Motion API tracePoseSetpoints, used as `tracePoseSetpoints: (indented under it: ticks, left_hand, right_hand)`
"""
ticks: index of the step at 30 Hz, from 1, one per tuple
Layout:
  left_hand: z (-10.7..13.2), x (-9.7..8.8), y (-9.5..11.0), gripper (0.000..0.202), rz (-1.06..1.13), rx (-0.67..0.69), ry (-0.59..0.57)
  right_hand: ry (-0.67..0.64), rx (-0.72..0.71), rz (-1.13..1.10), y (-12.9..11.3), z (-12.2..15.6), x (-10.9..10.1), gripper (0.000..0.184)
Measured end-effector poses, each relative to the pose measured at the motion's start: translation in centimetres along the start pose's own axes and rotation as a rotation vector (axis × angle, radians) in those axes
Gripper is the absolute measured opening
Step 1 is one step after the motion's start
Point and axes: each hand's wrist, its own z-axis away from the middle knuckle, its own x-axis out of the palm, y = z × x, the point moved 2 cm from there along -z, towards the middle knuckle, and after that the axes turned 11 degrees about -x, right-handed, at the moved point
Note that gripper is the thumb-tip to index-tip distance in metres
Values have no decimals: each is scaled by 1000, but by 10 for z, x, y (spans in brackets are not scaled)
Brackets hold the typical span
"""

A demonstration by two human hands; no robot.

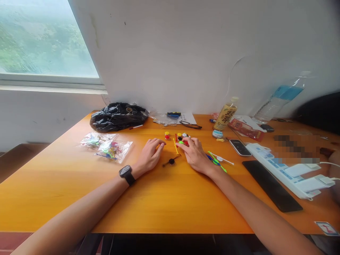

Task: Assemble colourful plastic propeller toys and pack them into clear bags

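My right hand [196,155] reaches over a cluster of small coloured discs, its thumb and forefinger closed around a small green disc [181,142]. Beside them lie a red disc [186,143] and a yellow disc [179,135]. My left hand [151,154] rests on the table, fingers loosely bent and thumb apart, holding nothing. Between the hands lies a black bar with a round hub [172,161], its ends blurred. A yellow stick [175,146] is just above it. Green, blue and white bars [216,160] lie partly behind my right wrist.
Clear bags of coloured parts [113,148] lie left, near a black plastic bag [117,117]. Stacked yellow and red discs [166,135] stand in the middle. Glasses [190,124] lie at the back. Rightward are a drink bottle [225,114], a phone [240,147] and a power strip [278,171].
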Motion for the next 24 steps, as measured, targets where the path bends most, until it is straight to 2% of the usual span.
tracePoseSetpoints:
  ticks: [6,9,14,20,24]
  left_hand:
    - [0,-1,3,38,-9,0,-16]
    - [-1,0,2,40,-12,15,-4]
    - [-2,2,-1,41,-12,0,-12]
    - [-2,1,0,43,-26,0,-30]
    - [-2,0,2,45,-32,-1,-47]
  right_hand:
    - [-91,23,49,2,0,3,62]
    - [-83,22,80,1,-2,2,67]
    - [-43,11,71,-1,-3,-3,51]
    - [-83,-6,42,-1,-2,-3,57]
    - [-65,22,66,0,-2,-2,48]
